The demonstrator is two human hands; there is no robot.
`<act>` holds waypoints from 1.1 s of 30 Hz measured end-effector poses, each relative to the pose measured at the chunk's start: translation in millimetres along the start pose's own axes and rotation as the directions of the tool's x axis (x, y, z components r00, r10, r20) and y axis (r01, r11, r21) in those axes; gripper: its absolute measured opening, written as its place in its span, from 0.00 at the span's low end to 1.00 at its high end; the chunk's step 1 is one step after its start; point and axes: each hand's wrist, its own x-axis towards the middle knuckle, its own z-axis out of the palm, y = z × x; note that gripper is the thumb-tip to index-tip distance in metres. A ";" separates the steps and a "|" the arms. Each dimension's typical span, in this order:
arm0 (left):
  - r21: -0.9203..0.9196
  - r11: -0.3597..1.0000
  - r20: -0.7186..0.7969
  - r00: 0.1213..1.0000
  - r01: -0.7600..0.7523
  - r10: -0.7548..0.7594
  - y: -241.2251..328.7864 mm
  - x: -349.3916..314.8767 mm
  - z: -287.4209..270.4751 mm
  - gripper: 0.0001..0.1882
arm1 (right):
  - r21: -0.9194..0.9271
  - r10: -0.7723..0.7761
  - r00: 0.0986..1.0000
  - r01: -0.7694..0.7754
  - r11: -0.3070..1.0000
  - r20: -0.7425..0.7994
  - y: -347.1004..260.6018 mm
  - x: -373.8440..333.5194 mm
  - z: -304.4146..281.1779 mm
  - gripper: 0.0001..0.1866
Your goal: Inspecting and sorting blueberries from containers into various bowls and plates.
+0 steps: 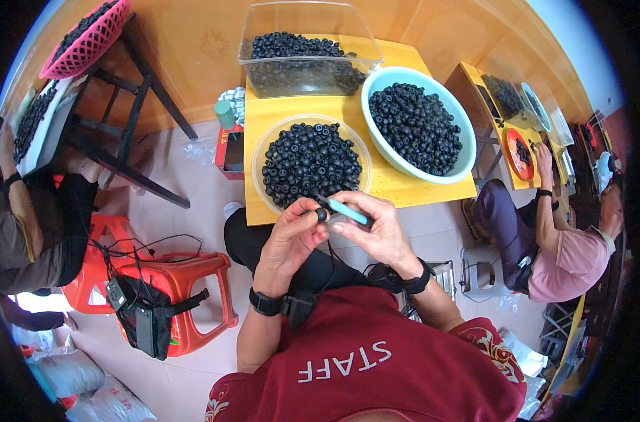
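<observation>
My left hand [292, 235] pinches a small black round piece [322, 215] between thumb and fingertips, just past the near rim of the clear round tray. My right hand [376, 225] grips a small tool with a light blue handle [348, 212]. Its thin tip meets or nearly meets the black piece; the fingers partly cover it, so its exact kind is unclear. Many similar black round pieces [309, 162], several showing a hole, fill the clear round tray [368, 158]. Right of it, a pale blue basin [467, 141] holds a heap of such pieces.
A clear plastic bin [309, 10] with more black pieces stands at the back of the yellow table [432, 195]. Red stools [193, 274] carrying cables and a black pouch are to my left. Two other people sit at either side, one near a red plate [513, 151].
</observation>
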 end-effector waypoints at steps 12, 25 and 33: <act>0.131 0.984 0.124 0.982 0.124 -0.140 -4.9 0.5 -8.8 0.13 | 0.471 0.215 0.947 -0.307 0.827 0.238 14.8 -4.3 -0.6 0.07; 0.994 0.004 0.095 0.858 -0.112 0.505 25.3 49.8 -22.0 0.11 | -0.409 -0.126 0.926 -0.033 0.912 -0.355 37.0 42.9 -114.8 0.17; 0.860 -0.490 0.393 0.797 -0.142 0.459 17.0 61.7 -21.2 0.11 | -0.402 -0.270 0.738 -0.002 0.915 -0.619 39.1 25.3 -122.4 0.18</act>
